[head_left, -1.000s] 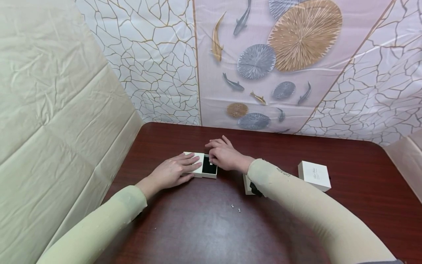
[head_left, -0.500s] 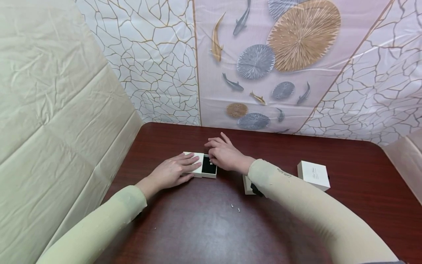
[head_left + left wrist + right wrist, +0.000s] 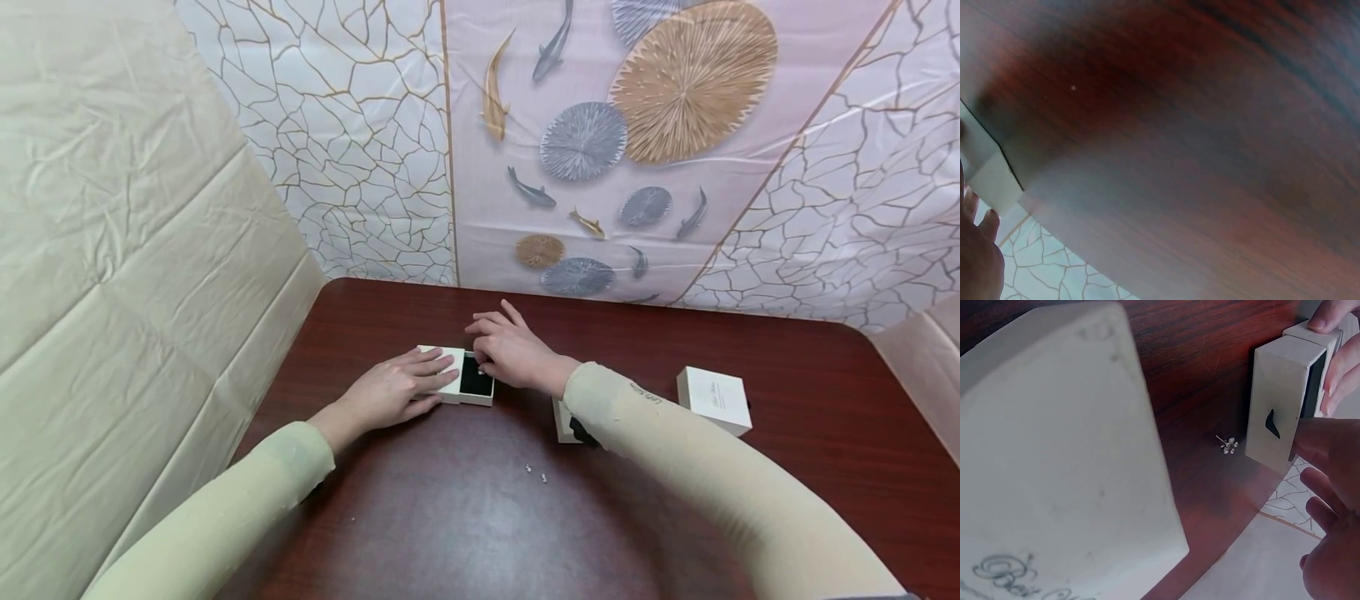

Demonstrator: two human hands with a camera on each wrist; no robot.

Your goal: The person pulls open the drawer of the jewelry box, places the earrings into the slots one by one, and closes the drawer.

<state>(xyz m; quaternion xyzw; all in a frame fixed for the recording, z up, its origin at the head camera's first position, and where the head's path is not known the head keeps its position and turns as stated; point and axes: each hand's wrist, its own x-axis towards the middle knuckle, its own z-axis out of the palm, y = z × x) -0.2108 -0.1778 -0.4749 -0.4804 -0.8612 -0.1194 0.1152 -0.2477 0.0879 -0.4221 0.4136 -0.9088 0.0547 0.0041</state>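
A small white jewelry box (image 3: 450,389) lies on the table, its drawer partly out to the right with black lining (image 3: 476,379) showing. My left hand (image 3: 390,388) holds the box's sleeve, fingers across the top and thumb along the near side. Over the drawer is my right hand (image 3: 517,354), its thumb and index finger pinching a small silvery earring (image 3: 481,372) at the lining; the other fingers stick out. In the right wrist view, a stud earring (image 3: 1229,445) lies on the table by the drawer's end. Fingertips inside the drawer are partly hidden.
Two tiny silvery pieces, one of them a stud-like bit (image 3: 528,468), lie on the near tabletop. Under the right forearm sits a second white box (image 3: 564,421), partly covered. A printed white box (image 3: 716,396) stands at the right. A patterned cloth wall (image 3: 375,167) closes the back.
The right hand's raised fingers spread slightly further up, while its thumb and index finger stay at the drawer. The left hand and the boxes keep their places.
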